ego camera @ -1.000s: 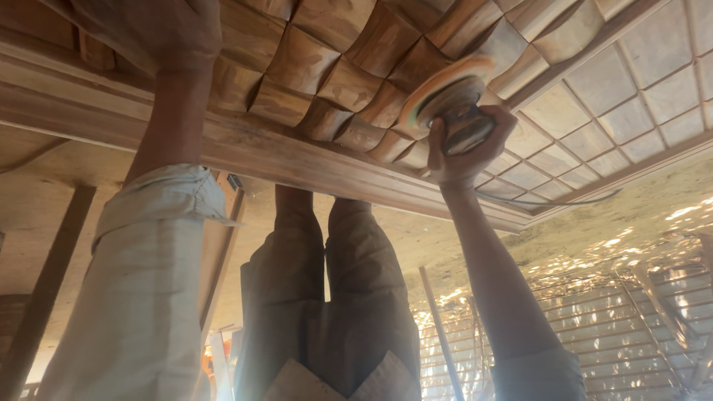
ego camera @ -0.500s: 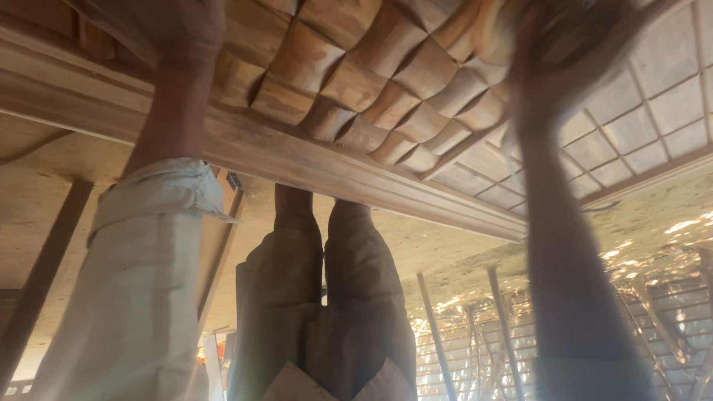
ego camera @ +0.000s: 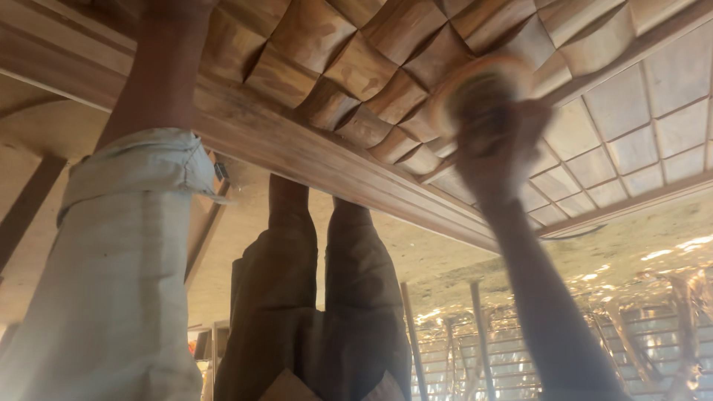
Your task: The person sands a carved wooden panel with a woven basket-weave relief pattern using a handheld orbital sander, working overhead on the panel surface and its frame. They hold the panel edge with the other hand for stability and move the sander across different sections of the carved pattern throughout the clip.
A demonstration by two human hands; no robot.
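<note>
Wood in warm brown fills the head view: a carved panel of raised, tilted square facets, bordered along its lower edge by a long moulded rail. To the right of the facets lies a plainer grid of flat panes.

Your right hand is at the right side of the faceted field, near where it meets the panes. Its fingers are closed round a round sanding pad with a pale rim, whose face is pressed against the facets. Hand and pad are both smeared by blur, so you cannot read the single fingers.

Your left hand lies on the panel at the top edge of the frame, well apart from the pad. The picture cuts it off, so it cannot be told whether its fingers are spread or together. Its pale rolled sleeve fills the left side.

Your trousered legs run under the rail at centre.

Judged from this, the work goes best if you:
- keep the pad flat to each facet rather than on its ridges
- follow the grain
- press lightly
- let the left arm brace the panel
</note>
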